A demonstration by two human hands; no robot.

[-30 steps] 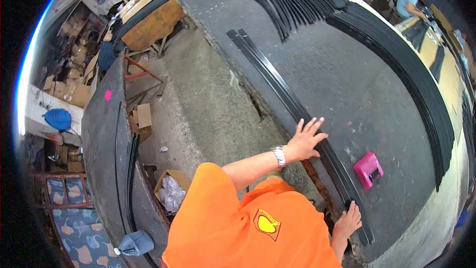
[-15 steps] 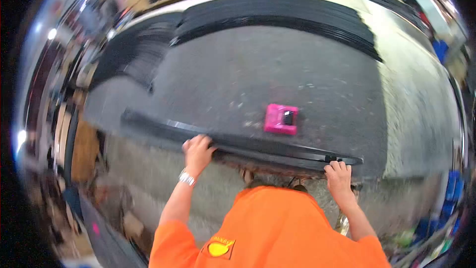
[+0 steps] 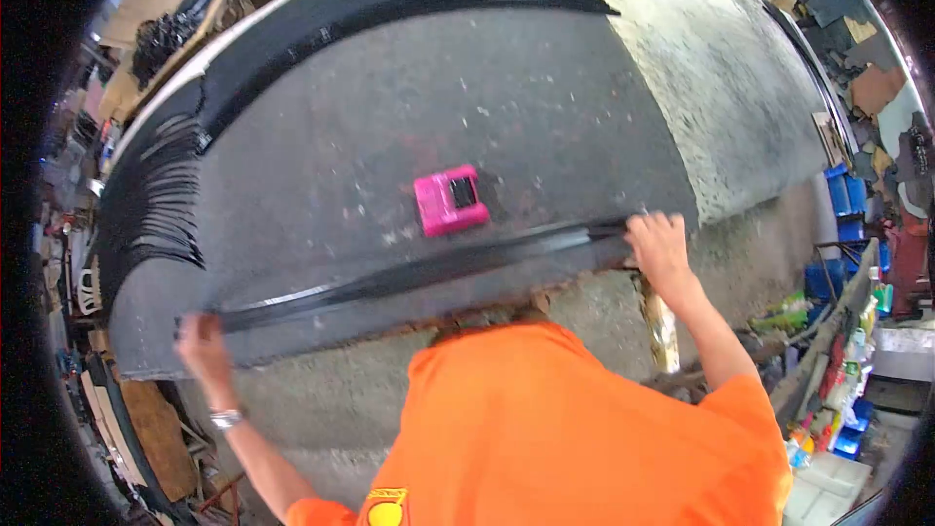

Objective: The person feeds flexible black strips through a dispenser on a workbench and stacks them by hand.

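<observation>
Long black strips [image 3: 419,276] lie along the near edge of the dark table, slightly blurred by motion. My left hand [image 3: 204,346], with a metal watch on the wrist, is at their left end; its fingers are smeared. At the right end, my right hand [image 3: 660,242] has its fingers curled round the strips. A pink box-like object with a black part on top [image 3: 437,213] sits on the table just beyond the strips.
Rows of black strips [image 3: 390,2] line the table's far side, with more fanned out [image 3: 161,200] at the left. The table [image 3: 370,136] has a pale worn surface [image 3: 721,68] at its right. Blue bins [image 3: 845,197] and clutter stand far right.
The view has swung to the right. My left hand has slid leftward along the strips to their left end. My right hand, earlier resting on the strips, now grips their right end.
</observation>
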